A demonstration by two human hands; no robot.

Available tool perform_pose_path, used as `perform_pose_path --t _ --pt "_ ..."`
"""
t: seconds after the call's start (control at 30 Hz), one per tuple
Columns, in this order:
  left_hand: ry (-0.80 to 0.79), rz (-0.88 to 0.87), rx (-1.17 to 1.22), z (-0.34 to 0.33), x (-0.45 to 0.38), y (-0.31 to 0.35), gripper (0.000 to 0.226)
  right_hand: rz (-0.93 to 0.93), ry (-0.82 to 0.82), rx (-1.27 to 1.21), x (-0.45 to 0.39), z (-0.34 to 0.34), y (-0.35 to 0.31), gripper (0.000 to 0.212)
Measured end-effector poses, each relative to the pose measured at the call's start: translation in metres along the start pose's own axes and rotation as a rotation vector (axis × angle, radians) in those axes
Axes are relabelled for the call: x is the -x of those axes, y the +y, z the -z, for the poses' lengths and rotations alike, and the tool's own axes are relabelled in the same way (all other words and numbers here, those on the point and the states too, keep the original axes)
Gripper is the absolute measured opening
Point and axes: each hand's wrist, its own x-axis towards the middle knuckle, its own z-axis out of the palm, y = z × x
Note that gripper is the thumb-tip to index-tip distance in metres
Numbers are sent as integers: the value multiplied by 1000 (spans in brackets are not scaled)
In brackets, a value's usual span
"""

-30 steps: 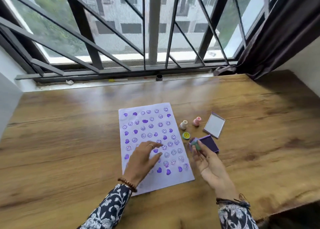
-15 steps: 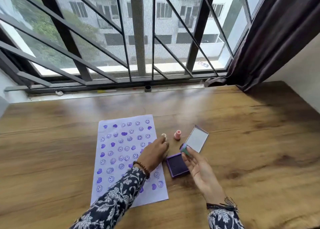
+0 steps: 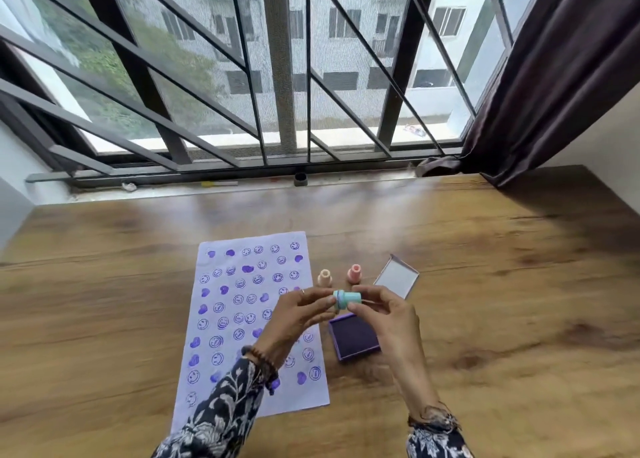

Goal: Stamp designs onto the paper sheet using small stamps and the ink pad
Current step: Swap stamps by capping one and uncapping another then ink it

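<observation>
A white paper sheet (image 3: 298,399) covered with purple smiley and heart prints lies on the wooden table. Above the table, between the sheet and the open purple ink pad (image 3: 355,337), a teal stamp (image 3: 347,299) is held on its side. My right hand (image 3: 388,319) grips its narrow end. My left hand (image 3: 294,319) pinches its wide end with the fingertips. What the left fingertips cover there is hidden. A cream stamp (image 3: 324,278) and a pink stamp (image 3: 354,273) stand upright just behind the hands.
The ink pad's lid (image 3: 397,279) lies open-side up to the right of the pink stamp. A barred window runs along the table's far edge, with a small dark cap (image 3: 300,179) on the sill. A dark curtain (image 3: 540,87) hangs at the right.
My left hand left the paper, reached toward the small stamps, then came to the teal stamp's wide end. My right hand lifted the stamp off the ink pad. The view shifted.
</observation>
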Motion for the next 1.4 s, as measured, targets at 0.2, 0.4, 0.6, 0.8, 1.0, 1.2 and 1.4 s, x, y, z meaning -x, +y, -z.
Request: perform_pose_path --t 0.2,0.4,0.6,0.8,1.0,1.2,1.4 --pt "-18 -53 16 1 0 -3 14 2 -22 53 -5 4 -2 16" --pt "10 -124 -136 4 -6 -2 21 -59 -64 118 -23 0 2 9" --pt "407 -298 -685 10 -29 -13 46 202 -5 778 -35 -19 13 21" --pt "364 -319 -988 5 -52 -19 33 326 17 909 -32 -25 18 21" --pt "218 -433 -931 6 -33 -12 17 385 19 677 -23 -24 4 20" --pt "126 -488 -732 1 3 4 25 192 -129 317 -12 -20 -3 25" --pt "187 -277 -220 -9 23 14 28 -23 -123 -204 4 -14 -1 10"
